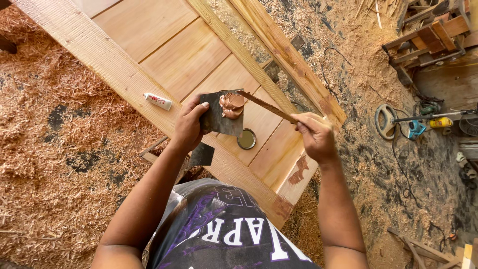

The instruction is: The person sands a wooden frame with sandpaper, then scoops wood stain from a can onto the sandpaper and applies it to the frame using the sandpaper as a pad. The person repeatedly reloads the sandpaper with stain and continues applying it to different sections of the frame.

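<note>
A: Hands first. Left hand point(190, 124) holds a dark flat plate point(221, 118) up in front of the chest; fingers pinch its left edge, thumb on the upper face. A lump of reddish-brown filler paste point(232, 105) sits at the plate's upper right corner.

B: Right hand?

A: Right hand point(313, 135) grips a thin flat stick point(266, 107); fingers are closed round its near end, and the far tip touches the paste. My reading: mixing or loading paste onto the stick, not yet spreading.

B: Work surface?

A: Pale wooden door point(189, 60), panelled, lying flat below the hands and running from the top left of the view down toward the person. One patch of the same reddish paste point(298, 171) shows near its lower right edge, another at the near corner.

B: Other items on the door?

A: Small open round tin point(246, 139) just below the plate. White tube point(158, 101) on the left rail, well apart from the hands. A second dark plate point(201, 155) lies at the door's near left edge.

B: Surroundings?

A: Sawdust floor point(59, 149) all round; power tool point(418, 122) and cables off to the right.

B: Next move, in your judgement?

A: Lowering the loaded stick to a gap or blemish in the wood, with the plate kept level so the paste stays put.
</note>
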